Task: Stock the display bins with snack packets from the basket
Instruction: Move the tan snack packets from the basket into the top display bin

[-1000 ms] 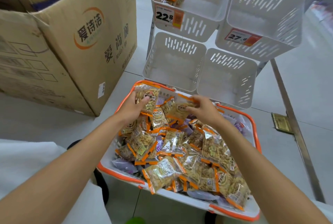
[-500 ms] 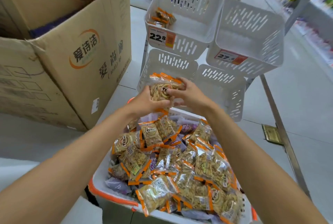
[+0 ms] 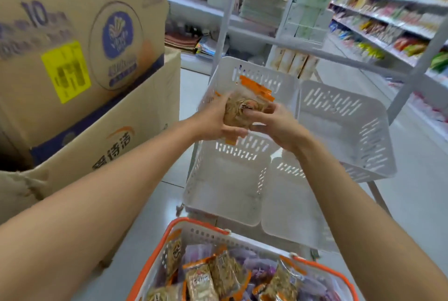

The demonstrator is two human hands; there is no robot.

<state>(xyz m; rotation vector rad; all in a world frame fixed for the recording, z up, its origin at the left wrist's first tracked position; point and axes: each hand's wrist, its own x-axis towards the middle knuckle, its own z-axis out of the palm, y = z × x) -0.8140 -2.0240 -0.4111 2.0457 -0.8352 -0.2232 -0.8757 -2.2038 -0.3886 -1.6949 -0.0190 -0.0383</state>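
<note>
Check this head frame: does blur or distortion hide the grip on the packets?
Head view: motion blur smears the shelves and the yellow label; wide-angle distortion bends the edges; left hand and right hand visibly grip the snack packets; lighting even, no glare.

Pale tiled floor [image 3: 412, 203] seen throughout. Stacked cardboard boxes [image 3: 80, 58] noted at 9 o'clock; stocked shop shelves [image 3: 388, 17] blurred at 2 o'clock.

Pale tiled floor [image 3: 412, 203], stacked cardboard boxes [image 3: 97, 119] at left, rack of display bins [image 3: 358, 155] ahead, shop shelves [image 3: 388, 22] at right
</note>
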